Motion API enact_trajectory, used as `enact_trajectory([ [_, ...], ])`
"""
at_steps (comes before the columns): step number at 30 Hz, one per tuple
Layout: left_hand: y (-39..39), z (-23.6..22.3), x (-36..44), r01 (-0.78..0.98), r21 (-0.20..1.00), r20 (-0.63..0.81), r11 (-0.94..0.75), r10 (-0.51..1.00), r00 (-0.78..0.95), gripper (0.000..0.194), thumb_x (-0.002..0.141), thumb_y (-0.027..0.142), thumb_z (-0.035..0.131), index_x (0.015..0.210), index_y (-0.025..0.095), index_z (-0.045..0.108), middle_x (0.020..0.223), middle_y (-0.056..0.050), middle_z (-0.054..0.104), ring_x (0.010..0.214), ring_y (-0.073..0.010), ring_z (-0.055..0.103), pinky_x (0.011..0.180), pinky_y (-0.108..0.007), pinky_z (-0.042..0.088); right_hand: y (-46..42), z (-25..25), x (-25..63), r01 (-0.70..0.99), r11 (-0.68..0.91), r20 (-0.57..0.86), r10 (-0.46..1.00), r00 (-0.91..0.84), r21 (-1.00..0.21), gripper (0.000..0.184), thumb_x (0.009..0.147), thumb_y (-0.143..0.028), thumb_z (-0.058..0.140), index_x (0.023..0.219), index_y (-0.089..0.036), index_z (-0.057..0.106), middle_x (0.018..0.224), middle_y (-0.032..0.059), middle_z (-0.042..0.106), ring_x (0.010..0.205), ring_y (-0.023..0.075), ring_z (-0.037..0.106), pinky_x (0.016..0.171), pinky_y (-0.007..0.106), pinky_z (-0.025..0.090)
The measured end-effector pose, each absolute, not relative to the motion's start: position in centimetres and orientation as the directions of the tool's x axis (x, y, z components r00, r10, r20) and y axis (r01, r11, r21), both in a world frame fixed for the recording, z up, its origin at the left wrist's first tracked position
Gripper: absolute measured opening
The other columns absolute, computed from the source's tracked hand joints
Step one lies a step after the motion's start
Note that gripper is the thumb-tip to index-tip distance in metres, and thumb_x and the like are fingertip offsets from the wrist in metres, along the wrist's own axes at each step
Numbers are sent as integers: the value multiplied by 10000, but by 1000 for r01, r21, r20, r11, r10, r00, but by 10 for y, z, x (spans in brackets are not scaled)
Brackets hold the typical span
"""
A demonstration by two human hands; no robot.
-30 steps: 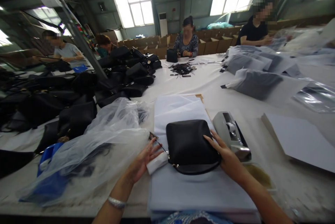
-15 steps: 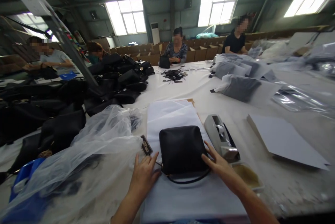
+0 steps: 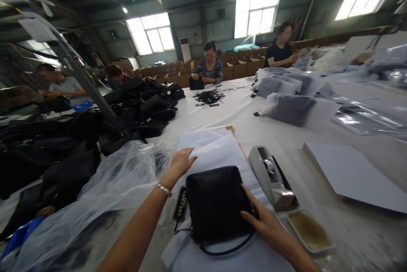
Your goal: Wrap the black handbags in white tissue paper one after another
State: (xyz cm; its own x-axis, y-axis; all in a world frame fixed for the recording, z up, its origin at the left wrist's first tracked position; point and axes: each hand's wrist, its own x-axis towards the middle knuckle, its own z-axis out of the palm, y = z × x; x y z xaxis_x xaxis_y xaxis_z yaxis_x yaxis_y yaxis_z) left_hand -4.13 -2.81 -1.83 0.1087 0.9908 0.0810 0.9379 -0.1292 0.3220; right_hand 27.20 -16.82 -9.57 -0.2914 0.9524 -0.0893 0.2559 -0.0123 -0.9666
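A black handbag (image 3: 219,204) lies flat on a stack of thin white sheets (image 3: 210,149), its thin strap (image 3: 227,251) curving along the near side. My right hand (image 3: 262,221) grips the bag's right edge, thumb on top; some fingers are hidden. Beyond the bag's upper left corner, my left hand (image 3: 182,162) reaches over the sheets with fingers stretched out and nothing held. Whether its fingertips touch the paper I cannot tell. A black tag (image 3: 181,205) with gold "DELUXITY" lettering rests at the bag's left side.
A grey tape dispenser (image 3: 270,176) and a shallow dish (image 3: 310,230) stand to the right, near white boards (image 3: 352,174). Clear plastic (image 3: 124,178) and piled black bags (image 3: 73,136) fill the left. Wrapped bags (image 3: 289,108) lie farther back; several people sit across the table.
My left hand has moved from beside the tag forward over the white sheets. The handbag has shifted slightly towards me, with my right hand still at its right edge. The view has tilted up.
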Motion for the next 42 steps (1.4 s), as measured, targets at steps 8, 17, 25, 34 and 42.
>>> enact_trajectory([
  [8,8,-24,-34,901,370,34,-227,972,231,302,821,358,691,1069,187,705,913,-44,742,842,-200,695,753,-259,519,-170,-90,286,463,65,-48,972,-230,-884,612,891,-455,573,1454,-251,450,1450,76,511,1297,264,519,1050,386,476],
  [17,-126,8,-21,745,330,285,-580,814,507,247,958,298,510,1149,269,663,1038,-48,696,948,-187,645,841,-302,502,-145,-28,273,635,593,613,756,-230,-494,407,942,-181,531,1326,-307,579,1380,36,579,1262,222,550,1056,394,491],
  [25,-101,27,-13,760,516,204,-395,918,339,338,987,428,424,1061,240,694,954,-36,733,790,-166,667,793,-279,499,-140,-33,227,599,759,598,611,-519,-256,376,910,-115,542,1233,-277,644,1379,45,583,1364,274,432,1182,596,237],
  [34,19,-3,5,863,432,-103,-261,937,334,354,925,479,528,894,195,737,865,-39,742,807,-183,682,807,-308,521,-152,-66,225,598,751,514,644,-566,-281,402,924,-80,482,1280,-221,602,1359,84,598,1312,260,499,1134,553,356],
  [42,68,-16,32,837,461,-319,-295,825,466,320,846,269,676,1156,197,651,1195,-84,658,1065,-222,619,951,-404,488,-157,-75,223,599,741,531,653,-540,-303,476,896,-43,475,1335,-206,563,1407,108,552,1359,267,444,1110,524,410],
])
